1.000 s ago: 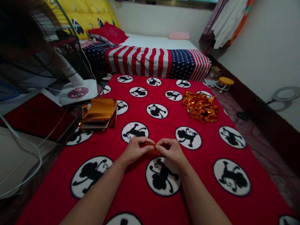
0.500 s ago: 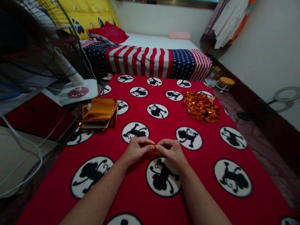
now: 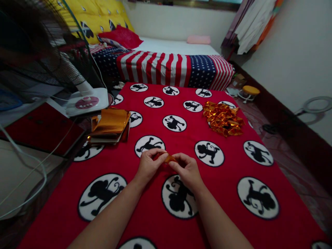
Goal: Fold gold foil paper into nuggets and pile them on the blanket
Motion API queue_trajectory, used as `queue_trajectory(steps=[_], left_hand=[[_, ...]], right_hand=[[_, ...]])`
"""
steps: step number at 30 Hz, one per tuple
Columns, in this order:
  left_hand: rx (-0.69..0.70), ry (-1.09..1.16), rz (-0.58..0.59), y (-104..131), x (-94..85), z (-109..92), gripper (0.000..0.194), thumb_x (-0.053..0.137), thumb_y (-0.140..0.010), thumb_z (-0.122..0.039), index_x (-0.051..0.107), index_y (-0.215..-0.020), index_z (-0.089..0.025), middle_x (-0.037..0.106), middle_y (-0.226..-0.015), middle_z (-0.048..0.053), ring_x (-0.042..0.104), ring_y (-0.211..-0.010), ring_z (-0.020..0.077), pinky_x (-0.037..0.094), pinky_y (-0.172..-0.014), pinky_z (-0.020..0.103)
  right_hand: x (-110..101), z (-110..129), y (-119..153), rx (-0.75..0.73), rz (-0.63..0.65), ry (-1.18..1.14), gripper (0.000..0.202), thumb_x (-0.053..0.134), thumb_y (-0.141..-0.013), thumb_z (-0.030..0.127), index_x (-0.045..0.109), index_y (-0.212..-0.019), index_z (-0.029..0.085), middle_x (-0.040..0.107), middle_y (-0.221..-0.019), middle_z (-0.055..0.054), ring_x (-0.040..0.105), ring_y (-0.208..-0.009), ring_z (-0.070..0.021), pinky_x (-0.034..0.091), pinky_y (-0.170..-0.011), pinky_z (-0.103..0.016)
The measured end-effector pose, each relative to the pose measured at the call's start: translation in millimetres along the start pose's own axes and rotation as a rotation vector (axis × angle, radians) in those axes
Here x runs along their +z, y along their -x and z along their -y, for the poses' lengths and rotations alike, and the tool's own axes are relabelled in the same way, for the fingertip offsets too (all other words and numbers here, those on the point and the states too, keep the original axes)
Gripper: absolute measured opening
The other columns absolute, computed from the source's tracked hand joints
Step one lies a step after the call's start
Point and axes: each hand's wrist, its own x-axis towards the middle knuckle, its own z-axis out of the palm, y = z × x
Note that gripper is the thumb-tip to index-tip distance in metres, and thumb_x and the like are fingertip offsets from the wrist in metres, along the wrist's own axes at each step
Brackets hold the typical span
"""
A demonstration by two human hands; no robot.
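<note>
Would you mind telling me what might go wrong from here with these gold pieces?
The small gold piece pinched between the left hand and right hand might get crushed if squeezed too hard.
The fan stands close to the uneven stack of sheets; if running, it could scatter them.
The pile of folded gold pieces lies near the right edge of the red cloth, so a bump might tip some off.
</note>
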Motion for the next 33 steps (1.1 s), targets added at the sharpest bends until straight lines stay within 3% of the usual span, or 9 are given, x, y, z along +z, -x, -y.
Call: queue_trajectory(steps=[5,11,19,27,33], left_hand=[[-0.043,0.047,0.025,1.0,0.9,2.1,0.020,0.068,-0.076,-0.034,0.069,-0.079,-0.014,0.070,-0.074,0.004,0.063,-0.063,0.0146,0.051,-0.060,0.023],[0.062,-0.011,0.107,1.0,0.3,-4.8,0.015,0.070,-0.076,-0.029,0.073,-0.081,-0.015,0.072,-0.080,0.005,0.066,-0.076,0.0160,0.051,-0.072,0.024],[0.020,0.030,0.044,2.9,1.1,-3.2,0.018,0.070,-0.077,-0.031,0.073,-0.074,-0.015,0.072,-0.073,0.004,0.064,-0.066,0.0148,0.051,-0.062,0.023],[0.013,0.039,0.040,2.8,0.8,0.4,0.018,0.070,-0.076,-0.032,0.074,-0.072,-0.015,0.071,-0.070,0.005,0.063,-0.061,0.0145,0.051,-0.057,0.022],[0.102,-0.021,0.067,2.5,0.5,-3.3,0.014,0.070,-0.076,-0.027,0.074,-0.070,-0.016,0.069,-0.067,0.003,0.061,-0.062,0.0130,0.047,-0.058,0.020]], right_hand=[[4.1,-2.5,0.3,-0.033,-0.038,0.048,0.019,0.064,-0.083,0.035,0.071,-0.079,0.018,0.068,-0.067,-0.003,0.058,-0.060,-0.0143,0.044,-0.056,-0.023],[2.5,0.8,0.8,-0.051,-0.028,0.044,0.019,0.065,-0.083,0.034,0.071,-0.074,0.018,0.068,-0.065,-0.003,0.058,-0.058,-0.0142,0.044,-0.056,-0.024],[3.9,-4.3,2.4,-0.024,-0.059,0.031,0.018,0.065,-0.083,0.035,0.074,-0.079,0.019,0.072,-0.070,-0.004,0.063,-0.062,-0.0172,0.047,-0.062,-0.027],[7.4,-3.3,3.5,-0.159,-0.149,0.159,0.019,0.066,-0.082,0.029,0.070,-0.065,0.022,0.068,-0.063,-0.001,0.058,-0.065,-0.0171,0.043,-0.066,-0.028],[8.1,0.9,3.9,-0.174,-0.069,0.179,0.016,0.060,-0.086,0.029,0.067,-0.074,0.020,0.064,-0.069,-0.001,0.055,-0.065,-0.0152,0.040,-0.063,-0.026]])
